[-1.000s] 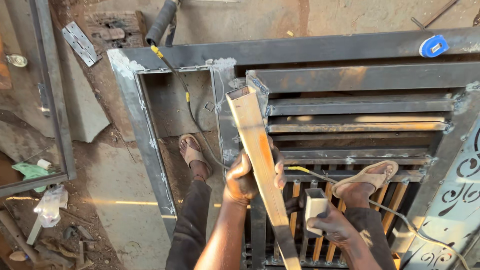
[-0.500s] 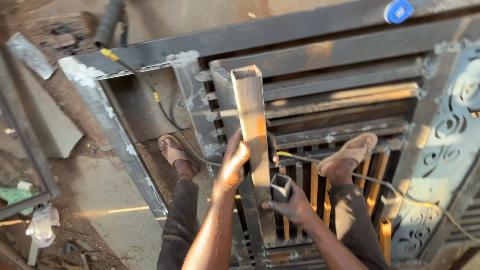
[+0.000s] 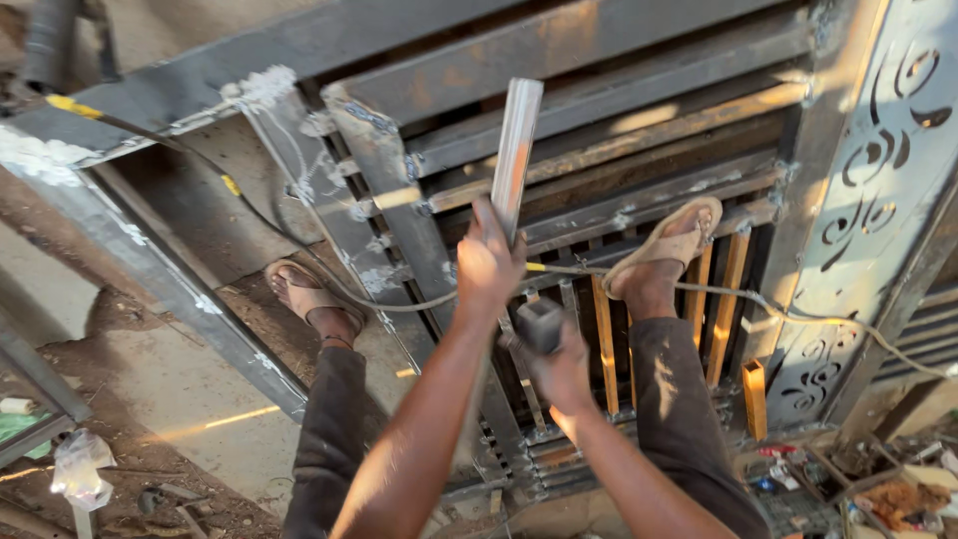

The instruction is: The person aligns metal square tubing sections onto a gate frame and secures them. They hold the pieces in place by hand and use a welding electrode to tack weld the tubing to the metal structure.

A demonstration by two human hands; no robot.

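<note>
Ground: dusty concrete is lying under a rusty welded steel gate (image 3: 639,130).
Left grip (image 3: 487,265): I'm clamping the long square steel tube (image 3: 516,150), upright over the gate.
Right grip (image 3: 559,369): I'm closing around a blocky grey hammer (image 3: 541,324).

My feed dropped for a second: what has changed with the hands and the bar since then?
The left hand has turned the metal bar from broad face to narrow edge, still gripping it. The right hand still holds the hammer, now closer to the bar. Both feet stay on the gate frame.
</note>
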